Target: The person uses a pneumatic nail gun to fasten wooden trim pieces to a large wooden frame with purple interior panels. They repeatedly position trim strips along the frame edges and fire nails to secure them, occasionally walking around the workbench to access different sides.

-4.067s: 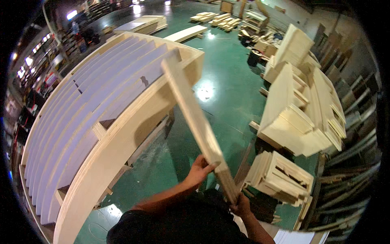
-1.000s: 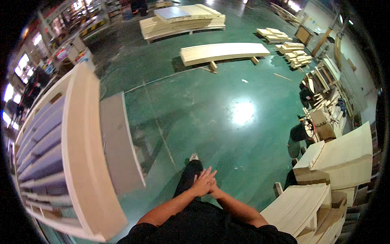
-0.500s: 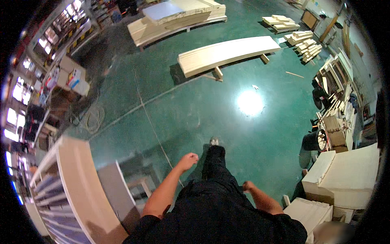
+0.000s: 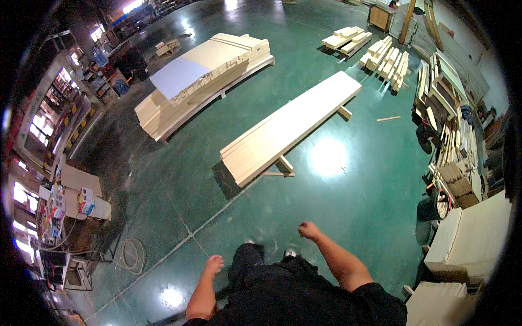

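My left hand [image 4: 215,264] hangs at my left side over the green floor, its fingers curled in loosely around nothing I can see. Out in front of my body, my right hand [image 4: 309,230] is closed in a loose fist with nothing showing in it. Neither hand touches anything. Ahead of both, nearest the right hand, a long low stack of pale boards [image 4: 291,127] rests on wooden bearers [image 4: 285,163]. Farther off to the left lies a larger pile of timber [image 4: 228,51], partly covered by a pale bluish sheet [image 4: 178,79].
Short timber bundles [image 4: 386,62] lie at the far right. Along the right side are a black bucket of offcuts [image 4: 432,208], leaning frames and strips, and stacked panels [image 4: 484,233]. A cluttered workbench [image 4: 81,182] and a coiled hose [image 4: 132,255] are at left.
I have walked forward, and the board stack and timber pile appear nearer. My right arm has swung forward and my left arm back. The shelf-like unit at left has passed out of view.
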Tool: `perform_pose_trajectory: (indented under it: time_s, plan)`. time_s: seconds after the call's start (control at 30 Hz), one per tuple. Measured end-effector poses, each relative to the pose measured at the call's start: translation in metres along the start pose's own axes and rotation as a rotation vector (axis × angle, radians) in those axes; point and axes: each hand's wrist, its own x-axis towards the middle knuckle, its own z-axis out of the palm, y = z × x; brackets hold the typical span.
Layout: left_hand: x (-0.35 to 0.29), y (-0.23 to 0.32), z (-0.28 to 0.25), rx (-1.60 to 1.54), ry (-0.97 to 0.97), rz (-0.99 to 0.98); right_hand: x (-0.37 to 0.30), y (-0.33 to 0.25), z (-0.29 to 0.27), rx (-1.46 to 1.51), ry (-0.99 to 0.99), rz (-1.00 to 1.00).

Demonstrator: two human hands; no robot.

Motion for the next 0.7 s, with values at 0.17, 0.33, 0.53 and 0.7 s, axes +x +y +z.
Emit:
perform_pose_trajectory:
  time_s: [0.17,0.33,0.53,0.7]
  plan:
    - [0.213,0.117,-0.097,0.115,-0.113,-0.016,0.192,-0.148,0.000,0.337,0.099,-0.074]
    - [0.437,0.282,-0.104,0.331,-0.117,0.262,0.325,-0.234,0.102,0.509,0.020,0.173]
    - [0.633,0.467,-0.030,0.681,-0.264,0.467,0.440,-0.248,0.275,0.391,-0.203,0.559]
    - [0.810,0.509,0.024,0.896,-0.281,0.637,0.564,-0.344,0.335,0.819,-0.154,0.637]
